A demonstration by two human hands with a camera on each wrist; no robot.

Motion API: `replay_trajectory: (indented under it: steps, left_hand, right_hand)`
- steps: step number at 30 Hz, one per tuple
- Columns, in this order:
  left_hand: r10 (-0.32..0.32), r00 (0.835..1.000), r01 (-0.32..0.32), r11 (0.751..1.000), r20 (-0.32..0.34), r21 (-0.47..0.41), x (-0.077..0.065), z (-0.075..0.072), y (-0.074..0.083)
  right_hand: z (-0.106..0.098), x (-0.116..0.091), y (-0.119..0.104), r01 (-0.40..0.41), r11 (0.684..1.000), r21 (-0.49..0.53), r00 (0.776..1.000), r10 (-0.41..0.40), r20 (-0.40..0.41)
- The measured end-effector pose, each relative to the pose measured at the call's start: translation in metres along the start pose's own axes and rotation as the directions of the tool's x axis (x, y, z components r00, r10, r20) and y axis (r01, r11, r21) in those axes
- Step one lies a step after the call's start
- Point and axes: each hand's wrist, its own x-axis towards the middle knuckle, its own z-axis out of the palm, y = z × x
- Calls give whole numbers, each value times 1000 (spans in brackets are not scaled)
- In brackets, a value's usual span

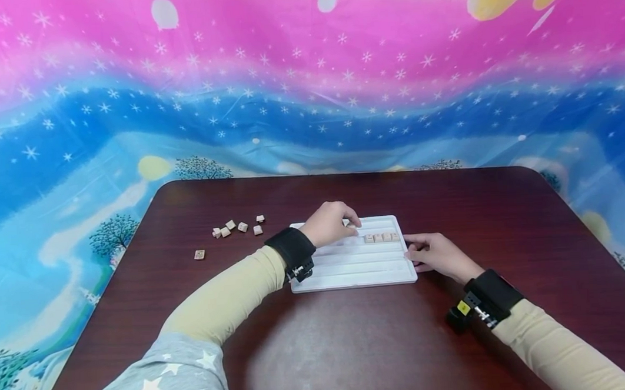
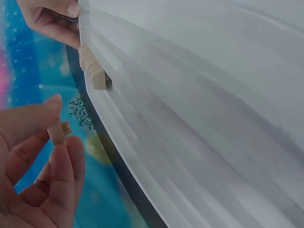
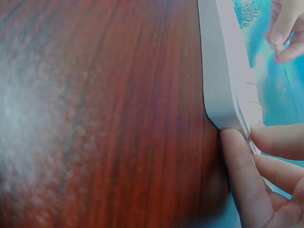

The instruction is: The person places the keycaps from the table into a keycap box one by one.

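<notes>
A white tray (image 1: 356, 275) with long parallel ridges lies on the table. Over its upper part, my left hand (image 1: 329, 223) pinches a small beige block (image 2: 56, 133) between thumb and fingertips. That block has a narrower bit standing out from one side in the left wrist view. Several similar blocks (image 1: 381, 237) stand side by side in a groove at the tray's right end, just right of the left hand. At the right edge, my right hand (image 1: 440, 256) grips the tray, its thumb and fingers around the rim in the right wrist view.
To the left of the tray, several loose beige blocks (image 1: 231, 225) are scattered on the dark wooden table (image 1: 363, 345). One block (image 1: 199, 255) lies apart from them, nearer the left edge. A printed cloth (image 1: 308, 118) hangs behind the table.
</notes>
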Motion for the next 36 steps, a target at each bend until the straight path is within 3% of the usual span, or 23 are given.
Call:
replay_trajectory:
  steps: [4, 8, 13, 18, 29, 36]
  left_hand:
    - [10, 1000, -10, 1000, -8, 15, 4, 2, 4]
    - [-22, 1000, 22, 1000, 7, 9, 9, 5, 7]
    - [-42, 999, 40, 997, 19, 73, 13, 13, 8]
    - [-49, 998, 45, 992, 39, 114, 14, 19, 7]
    - [-128, 990, 118, 982, 60, 150, 12, 22, 15]
    - [-120, 992, 111, 981, 49, 158, 13, 25, 15]
  right_hand:
    - [0, 0, 1, -4, 1000, 4, 1000, 4, -1]
    - [-1, -1, 2, -2, 1000, 6, 1000, 2, -2]
    - [1, -2, 3, -3, 1000, 18, 1000, 3, -1]
    - [2, -1, 4, 2, 1000, 22, 1000, -2, 0]
    - [1, 0, 1, 5, 1000, 15, 1000, -5, 0]
    - [0, 0, 1, 4, 1000, 15, 1000, -4, -5]
